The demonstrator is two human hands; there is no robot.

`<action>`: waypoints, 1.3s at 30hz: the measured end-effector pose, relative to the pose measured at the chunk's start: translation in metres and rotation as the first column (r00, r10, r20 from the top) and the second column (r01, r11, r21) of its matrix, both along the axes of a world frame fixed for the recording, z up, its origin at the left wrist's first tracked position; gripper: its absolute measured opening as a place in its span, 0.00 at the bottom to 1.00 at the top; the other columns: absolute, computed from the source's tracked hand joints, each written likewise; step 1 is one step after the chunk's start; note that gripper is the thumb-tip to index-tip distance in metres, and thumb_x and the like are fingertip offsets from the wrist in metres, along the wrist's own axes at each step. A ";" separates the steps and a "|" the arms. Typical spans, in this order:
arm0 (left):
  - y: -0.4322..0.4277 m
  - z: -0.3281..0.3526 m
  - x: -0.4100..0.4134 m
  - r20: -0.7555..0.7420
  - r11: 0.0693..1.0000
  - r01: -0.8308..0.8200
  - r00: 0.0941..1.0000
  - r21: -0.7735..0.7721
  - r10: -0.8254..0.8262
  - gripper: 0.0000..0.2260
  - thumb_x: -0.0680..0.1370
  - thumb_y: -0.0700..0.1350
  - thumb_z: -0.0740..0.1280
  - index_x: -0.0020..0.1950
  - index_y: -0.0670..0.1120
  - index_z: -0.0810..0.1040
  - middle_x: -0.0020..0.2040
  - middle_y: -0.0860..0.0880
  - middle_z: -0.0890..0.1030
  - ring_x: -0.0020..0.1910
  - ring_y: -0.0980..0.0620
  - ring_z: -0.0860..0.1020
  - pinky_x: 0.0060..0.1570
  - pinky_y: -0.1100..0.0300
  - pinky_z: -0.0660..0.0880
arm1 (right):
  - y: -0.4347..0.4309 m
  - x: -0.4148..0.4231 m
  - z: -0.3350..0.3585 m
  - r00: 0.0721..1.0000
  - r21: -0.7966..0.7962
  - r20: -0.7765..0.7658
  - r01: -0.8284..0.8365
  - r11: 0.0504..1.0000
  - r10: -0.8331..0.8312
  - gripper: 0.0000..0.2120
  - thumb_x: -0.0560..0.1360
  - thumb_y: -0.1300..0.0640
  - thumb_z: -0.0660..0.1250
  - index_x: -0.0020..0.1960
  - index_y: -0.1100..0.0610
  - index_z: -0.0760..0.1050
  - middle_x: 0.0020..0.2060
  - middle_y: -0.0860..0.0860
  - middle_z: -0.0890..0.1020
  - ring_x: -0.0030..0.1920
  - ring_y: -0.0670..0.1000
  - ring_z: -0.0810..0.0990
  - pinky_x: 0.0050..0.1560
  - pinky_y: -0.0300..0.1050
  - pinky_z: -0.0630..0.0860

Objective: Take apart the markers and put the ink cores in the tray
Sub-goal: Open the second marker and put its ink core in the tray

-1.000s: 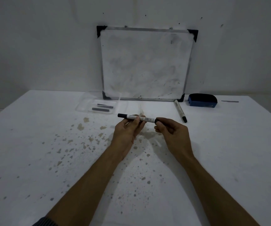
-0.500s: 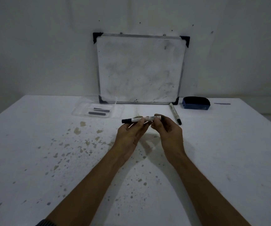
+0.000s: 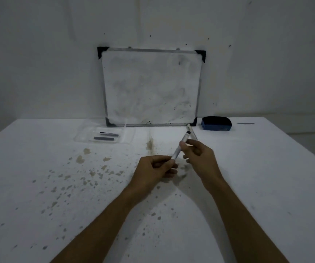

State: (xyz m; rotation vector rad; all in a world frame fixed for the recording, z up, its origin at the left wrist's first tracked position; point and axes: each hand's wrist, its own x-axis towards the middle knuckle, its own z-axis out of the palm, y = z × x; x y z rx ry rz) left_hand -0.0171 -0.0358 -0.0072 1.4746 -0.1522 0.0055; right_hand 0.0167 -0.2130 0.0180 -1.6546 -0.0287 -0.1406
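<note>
fingers of both hands are closed on one marker [image 3: 181, 146], held above the table [image 3: 39, 186] at mid-frame. left hand [image 3: 153, 170] pinches its near, lower end; right hand [image 3: 200, 157] grips the barrel higher up. i read the marker as tilted, dark tip pointing up and away toward the whiteboard [image 3: 151, 88]. clear tray [image 3: 82, 136] sits well apart to the left, near the board's lower left corner, with two dark ink cores [image 3: 103, 138] lying in it. second marker [image 3: 192, 132] lies on the table just behind the held one, partly hidden. blue eraser [image 3: 216, 123] rests right of the board. brown stains speckle the tabletop.
</note>
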 end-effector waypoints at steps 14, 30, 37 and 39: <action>0.040 -0.018 0.019 0.371 0.376 -0.345 0.928 0.860 0.002 0.25 0.79 0.60 0.65 0.69 0.45 0.80 0.71 0.42 0.78 0.70 0.42 0.75 0.73 0.43 0.68 | -0.020 0.040 0.015 0.982 -0.533 0.078 0.188 0.825 -0.173 0.21 0.70 0.48 0.79 0.57 0.57 0.79 0.42 0.50 0.85 0.38 0.42 0.80 0.32 0.25 0.70; 0.047 -0.030 0.032 0.441 0.385 -0.413 0.897 0.825 0.018 0.24 0.77 0.66 0.66 0.67 0.54 0.78 0.71 0.49 0.77 0.72 0.47 0.72 0.73 0.45 0.61 | 0.020 0.117 0.000 0.949 -0.898 0.244 0.298 0.324 -0.198 0.11 0.77 0.55 0.70 0.52 0.63 0.79 0.51 0.59 0.84 0.53 0.59 0.82 0.50 0.50 0.77; 0.047 -0.027 0.031 0.428 0.361 -0.405 0.903 0.840 0.017 0.24 0.77 0.67 0.64 0.67 0.55 0.78 0.72 0.50 0.76 0.73 0.48 0.71 0.73 0.46 0.61 | 0.022 0.076 -0.005 0.940 -0.647 0.275 0.335 0.685 -0.199 0.15 0.78 0.51 0.70 0.59 0.60 0.79 0.54 0.59 0.79 0.53 0.56 0.79 0.55 0.47 0.76; 0.046 -0.026 0.030 0.415 0.357 -0.393 0.910 0.847 0.016 0.26 0.76 0.69 0.62 0.67 0.56 0.78 0.72 0.50 0.76 0.73 0.47 0.71 0.73 0.46 0.61 | 0.021 0.055 -0.002 0.950 -0.599 0.269 0.292 0.746 -0.156 0.12 0.77 0.51 0.70 0.57 0.56 0.80 0.50 0.55 0.79 0.47 0.51 0.79 0.49 0.41 0.75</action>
